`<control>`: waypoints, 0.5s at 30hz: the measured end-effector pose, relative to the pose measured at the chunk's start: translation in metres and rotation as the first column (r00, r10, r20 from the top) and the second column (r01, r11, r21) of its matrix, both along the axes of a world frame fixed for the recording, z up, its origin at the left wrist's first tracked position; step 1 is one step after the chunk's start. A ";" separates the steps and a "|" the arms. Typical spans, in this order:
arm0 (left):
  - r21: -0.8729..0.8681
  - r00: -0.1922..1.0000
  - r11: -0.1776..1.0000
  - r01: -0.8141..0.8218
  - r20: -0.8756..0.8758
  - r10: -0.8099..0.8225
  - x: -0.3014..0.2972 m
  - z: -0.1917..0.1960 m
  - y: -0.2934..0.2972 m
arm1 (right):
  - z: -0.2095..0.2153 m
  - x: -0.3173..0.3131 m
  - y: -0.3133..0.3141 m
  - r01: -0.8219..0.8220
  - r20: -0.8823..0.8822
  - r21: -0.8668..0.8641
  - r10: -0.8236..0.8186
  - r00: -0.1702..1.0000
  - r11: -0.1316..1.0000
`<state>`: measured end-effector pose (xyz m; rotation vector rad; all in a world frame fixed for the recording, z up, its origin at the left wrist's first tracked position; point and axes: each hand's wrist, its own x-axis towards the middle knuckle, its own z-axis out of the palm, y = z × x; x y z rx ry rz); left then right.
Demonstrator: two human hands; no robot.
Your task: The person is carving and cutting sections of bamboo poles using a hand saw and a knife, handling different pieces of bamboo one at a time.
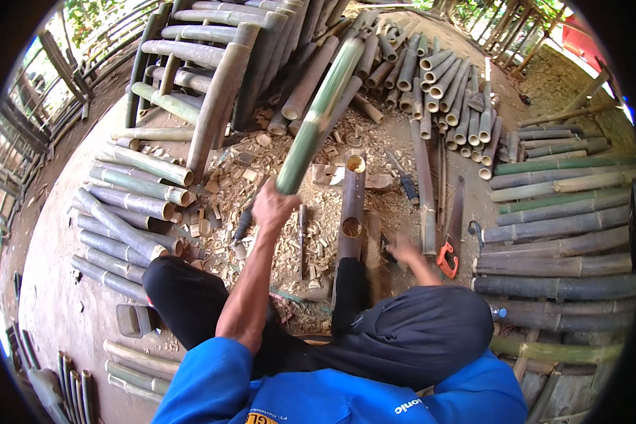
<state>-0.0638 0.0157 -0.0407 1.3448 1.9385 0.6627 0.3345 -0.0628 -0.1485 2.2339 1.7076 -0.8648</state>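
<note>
Bamboo (322,117) in left fingers (268,192), right (401,250) unclear

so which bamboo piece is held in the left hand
The green pole slanting away, its near end in the left hand; the bamboo pieces stacked at the right lie untouched.

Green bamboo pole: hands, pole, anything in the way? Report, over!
Left hand gripping green bamboo pole, slanted. Right hand blurred, grip unclear. Holed bamboo tube between hands, wood chips around it.
</note>
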 end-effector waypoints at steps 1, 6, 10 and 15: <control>-0.002 0.996 1.000 0.022 -0.082 -0.022 -0.009 -0.011 -0.005 | -0.024 0.011 -0.020 -0.137 0.212 0.105 0.112 0.971 0.985; -0.199 0.936 0.979 -0.054 -0.353 -0.020 -0.070 -0.076 -0.024 | -0.028 0.013 -0.024 -0.214 0.176 0.170 0.184 0.967 0.962; 0.287 0.828 0.958 -0.019 -0.533 0.176 -0.070 -0.104 -0.014 | -0.014 -0.001 -0.017 -0.030 -0.079 0.255 0.052 0.996 0.967; 0.592 0.874 0.744 0.310 0.129 -0.468 0.057 0.000 0.002 | 0.029 -0.004 -0.048 0.301 -0.364 0.135 -0.235 0.901 0.944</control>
